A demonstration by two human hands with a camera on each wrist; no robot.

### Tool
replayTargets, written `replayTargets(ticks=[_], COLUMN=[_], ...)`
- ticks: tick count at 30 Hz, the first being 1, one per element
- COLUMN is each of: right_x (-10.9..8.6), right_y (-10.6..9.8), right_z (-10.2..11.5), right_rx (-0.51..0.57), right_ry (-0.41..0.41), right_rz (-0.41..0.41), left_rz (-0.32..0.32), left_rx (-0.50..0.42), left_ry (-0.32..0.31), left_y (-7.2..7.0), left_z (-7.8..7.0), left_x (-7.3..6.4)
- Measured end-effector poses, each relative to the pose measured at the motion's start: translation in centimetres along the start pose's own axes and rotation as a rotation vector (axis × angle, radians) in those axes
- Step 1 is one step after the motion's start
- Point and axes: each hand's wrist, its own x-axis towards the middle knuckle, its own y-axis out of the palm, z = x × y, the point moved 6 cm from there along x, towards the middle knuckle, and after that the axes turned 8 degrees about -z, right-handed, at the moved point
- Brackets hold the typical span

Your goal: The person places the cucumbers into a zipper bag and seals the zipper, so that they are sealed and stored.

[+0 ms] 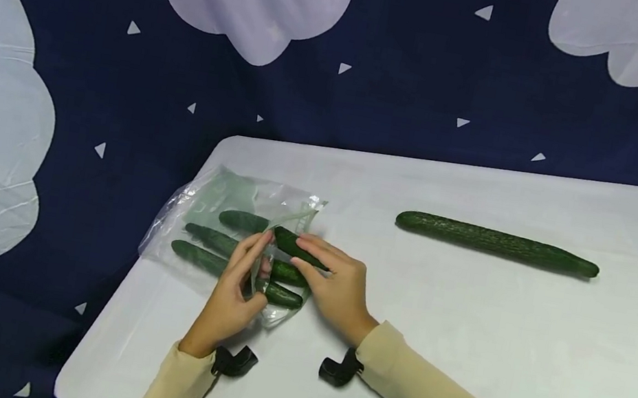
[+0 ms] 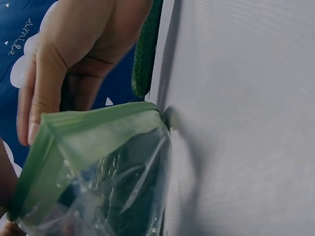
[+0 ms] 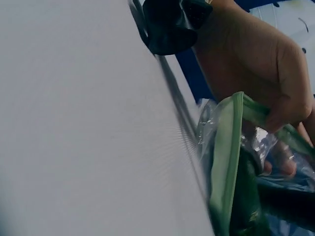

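A clear zip bag (image 1: 223, 191) with a green rim lies on its side, mouth toward the right, with three dark green cucumbers in it. My left hand (image 1: 231, 293) grips the bag at its mouth; the right wrist view shows the thumb over the green rim (image 3: 226, 157) and fingertips inside. My right hand (image 1: 341, 293) holds the end of the farthest bagged cucumber (image 1: 290, 242) between thumb and fingers. Beside it lie the middle cucumber (image 1: 209, 237) and the nearest cucumber (image 1: 283, 296), partly hidden by my left hand.
A longer loose cucumber (image 1: 494, 243) lies on the white table (image 1: 489, 351) to the right of the bag. Behind the table hangs a dark blue cloth (image 1: 406, 46) with cloud prints. Black wrist cameras sit at both sleeves.
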Motion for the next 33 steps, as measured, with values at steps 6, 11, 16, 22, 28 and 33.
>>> replayTargets(ticks=[6, 11, 16, 22, 28, 33], right_x=[0.1, 0.4, 0.5, 0.7, 0.8, 0.7], right_y=[0.4, 0.9, 1.6, 2.2, 2.6, 3.2], right_z=[0.4, -0.2, -0.6, -1.5, -3.4, -4.6], right_rx=[-0.042, 0.012, 0.020, 0.073, 0.147, 0.208], right_ry=[-0.096, -0.012, 0.017, 0.120, 0.346, 0.502], right_rz=[0.011, 0.002, 0.008, 0.030, 0.010, -0.006], left_rz=[-0.003, 0.011, 0.008, 0.003, -0.006, -0.005], left_rx=[0.011, 0.019, 0.010, 0.001, 0.001, 0.009], left_ry=[0.025, -0.022, -0.021, 0.005, 0.026, 0.017], left_y=[-0.2, -0.4, -0.4, -0.3, -0.2, -0.2], left_z=[1.8, 3.2, 3.4, 3.2, 3.2, 3.3], left_x=[-0.2, -0.6, -0.6, -0.7, -0.6, -0.6])
